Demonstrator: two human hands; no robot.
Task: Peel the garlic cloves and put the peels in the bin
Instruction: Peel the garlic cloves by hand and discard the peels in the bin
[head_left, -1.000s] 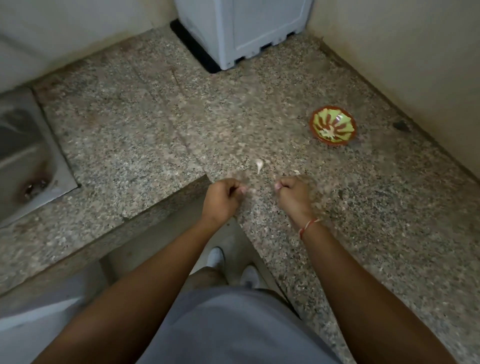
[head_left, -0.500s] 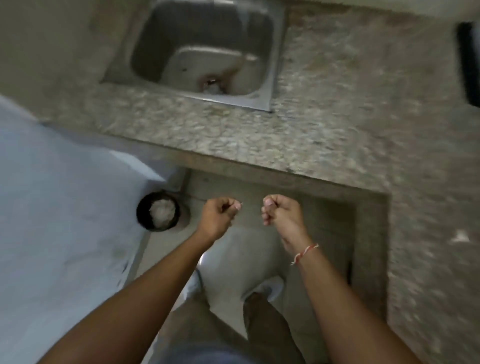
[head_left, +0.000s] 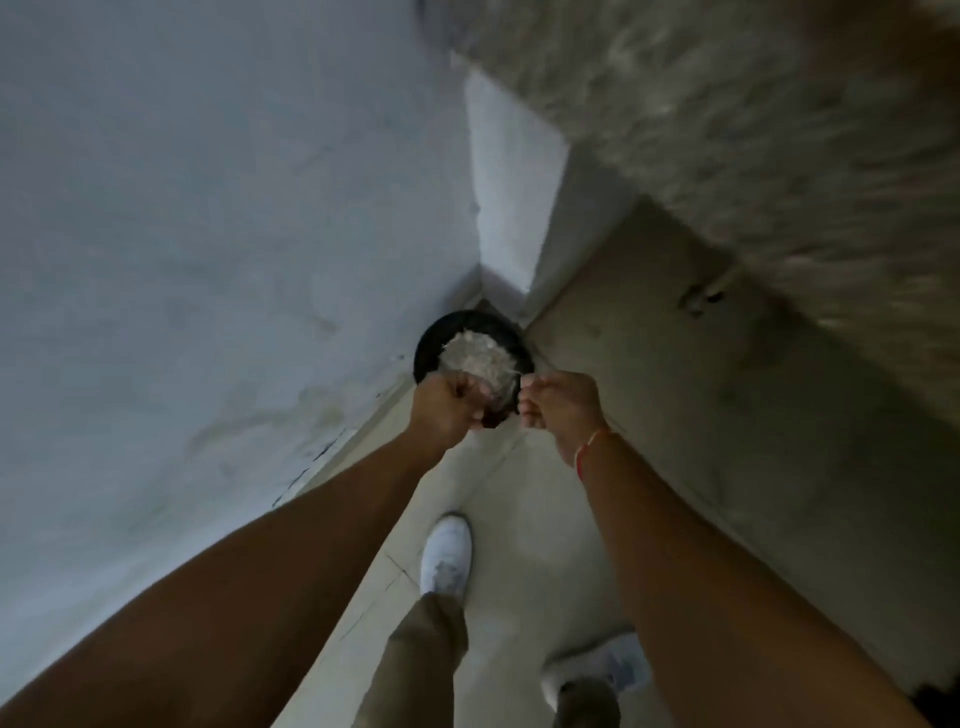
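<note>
Both hands sit above the bin, side by side, not touching. Left hand (head_left: 447, 410) has its fingers curled into a fist; whether it holds anything, can't tell. Right hand (head_left: 563, 410) pinches a thin pale peel (head_left: 524, 375) at its fingertips, red thread band (head_left: 589, 449) on the wrist. Nearer the camera: white shoe (head_left: 447, 556) at 6 o'clock from the hands on the floor (head_left: 519, 509), second shoe (head_left: 597, 670) at 5 o'clock. Black round bin (head_left: 431, 343) on the floor in the wall corner, directly below the hands, pale peels (head_left: 475, 356) piled inside. Wall (head_left: 182, 260) at 9 o'clock. Granite surface (head_left: 779, 130) at 1 o'clock, blurred.
</note>
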